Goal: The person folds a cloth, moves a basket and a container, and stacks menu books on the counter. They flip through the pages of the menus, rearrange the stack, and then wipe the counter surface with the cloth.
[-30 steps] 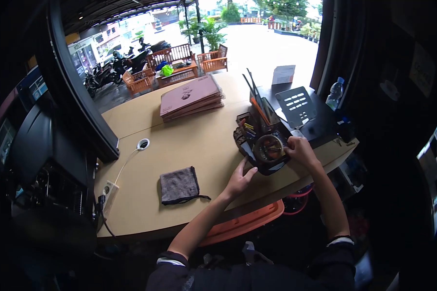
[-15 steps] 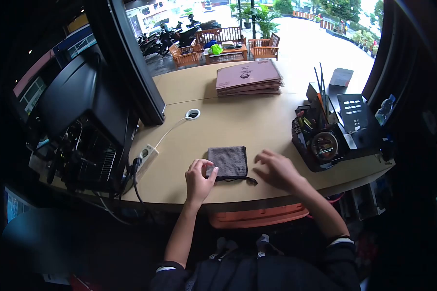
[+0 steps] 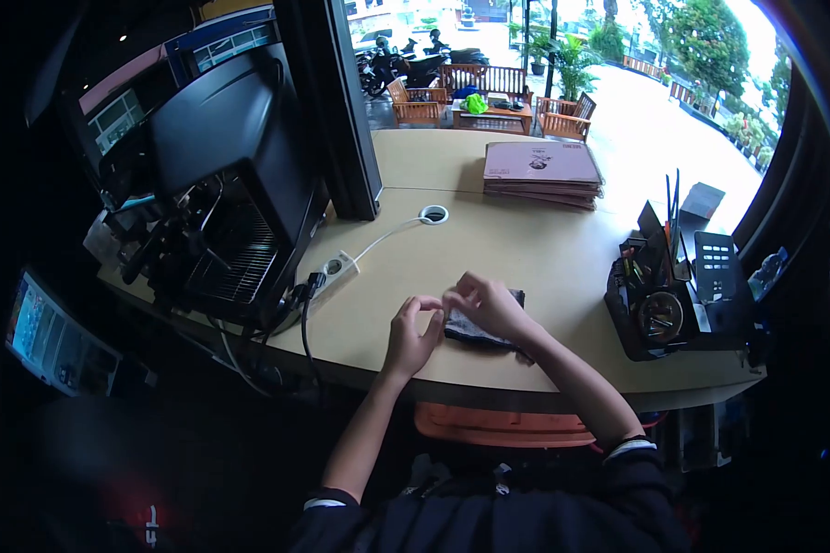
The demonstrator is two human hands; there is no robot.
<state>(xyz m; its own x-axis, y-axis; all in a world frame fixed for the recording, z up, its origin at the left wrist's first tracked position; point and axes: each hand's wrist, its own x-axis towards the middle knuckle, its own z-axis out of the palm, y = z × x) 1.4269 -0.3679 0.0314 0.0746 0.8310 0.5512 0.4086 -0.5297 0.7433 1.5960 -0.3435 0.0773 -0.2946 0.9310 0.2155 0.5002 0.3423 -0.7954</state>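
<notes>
A small grey cloth (image 3: 485,332) lies near the front edge of the tan table (image 3: 535,249). My right hand (image 3: 485,304) rests over the cloth's left part with fingers curled, gripping it. Just to its left, my left hand (image 3: 413,327) has thumb and fingers bent at the cloth's left edge, close against the right fingertips. Most of the cloth is hidden under the right hand; only its dark right and lower edges show.
A black desk organiser (image 3: 659,313) with pens stands at the right, a keypad device (image 3: 715,263) beside it. A stack of pink folders (image 3: 542,173) lies at the back. A black coffee machine (image 3: 221,212), power strip (image 3: 327,269) and cable hole (image 3: 433,215) are at the left.
Both hands left the desk organiser and came to the grey cloth. The right hand now covers it, and the cloth looks bunched smaller. My view has swung left.
</notes>
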